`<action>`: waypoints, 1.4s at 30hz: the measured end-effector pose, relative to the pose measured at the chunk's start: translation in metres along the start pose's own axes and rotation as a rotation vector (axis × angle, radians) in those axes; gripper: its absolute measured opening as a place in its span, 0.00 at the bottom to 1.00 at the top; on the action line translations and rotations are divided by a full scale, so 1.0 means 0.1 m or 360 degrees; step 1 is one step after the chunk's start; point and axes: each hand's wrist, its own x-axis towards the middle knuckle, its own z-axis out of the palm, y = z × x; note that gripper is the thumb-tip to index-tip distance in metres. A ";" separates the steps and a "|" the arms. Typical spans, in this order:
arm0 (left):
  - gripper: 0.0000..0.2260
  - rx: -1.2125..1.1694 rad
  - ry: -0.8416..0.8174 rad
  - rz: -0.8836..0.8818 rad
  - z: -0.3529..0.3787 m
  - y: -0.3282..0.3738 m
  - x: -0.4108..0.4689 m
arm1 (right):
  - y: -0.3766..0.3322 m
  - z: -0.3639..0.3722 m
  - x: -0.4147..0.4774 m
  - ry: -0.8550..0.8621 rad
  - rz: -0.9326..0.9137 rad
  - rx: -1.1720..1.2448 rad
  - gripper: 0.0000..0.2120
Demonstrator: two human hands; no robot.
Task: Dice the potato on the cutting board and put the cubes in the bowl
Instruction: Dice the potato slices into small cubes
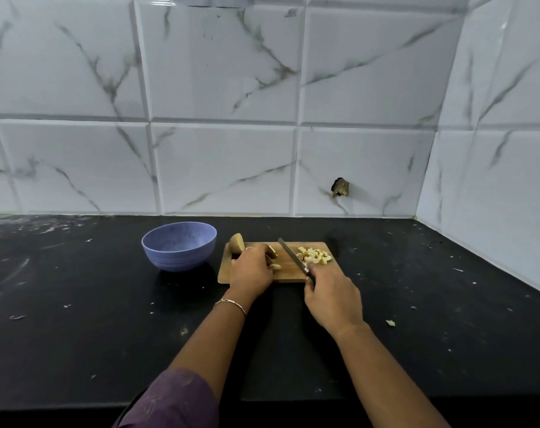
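Two hands at work over a wooden cutting board (290, 273), which lies on a black countertop (108, 304) approx. centre of view, long side parallel to the tiled wall (225, 165).

L hand (251, 270): palm down on the board's left half, fingers curled over a potato piece (272, 251) and holding it against the wood. Piece mostly covered by the fingers; only its right end shows. Thin bracelet (231, 302) on the wrist, purple sleeve (176, 400) at the lower frame edge.

R hand (332, 299): at the board's near right corner, fingers wrapped round the handle of a knife (292, 254). Handle almost fully hidden in the grip. Blade runs diagonally away and to the left, tip toward the board's far edge, passing between the held piece and the cut pile. Cannot tell whether the blade edge touches the wood.

Potato, other parts:
- Unpeeled potato half (236, 242) at the far left corner of the board, just beyond the L hand.
- Pile of pale potato cubes (315, 256) on the right part of the board, just right of the blade.
- One small offcut (275, 267) on the board beside the L thumb.

Blue bowl (179, 257): upright on the counter, left of the board, near but not touching.

Misc.: pale scrap (390, 323) on the counter right of the R wrist; small specks scattered over the counter; dark hole (340, 187) in a wall tile behind the board.
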 end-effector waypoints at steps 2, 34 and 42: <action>0.08 -0.0028 0.0007 -0.0021 0.04 0.06 0.00 | 0.00 0.00 -0.04 0.0001 0.0025 0.0054 0.19; 0.07 0.0021 0.0114 -0.0195 0.15 0.13 -0.06 | -0.09 0.08 -0.17 0.0038 -0.0072 -0.0061 0.20; 0.06 0.0028 0.0107 -0.0178 0.13 0.16 -0.07 | -0.16 0.11 -0.16 -0.0014 -0.0191 -0.0251 0.21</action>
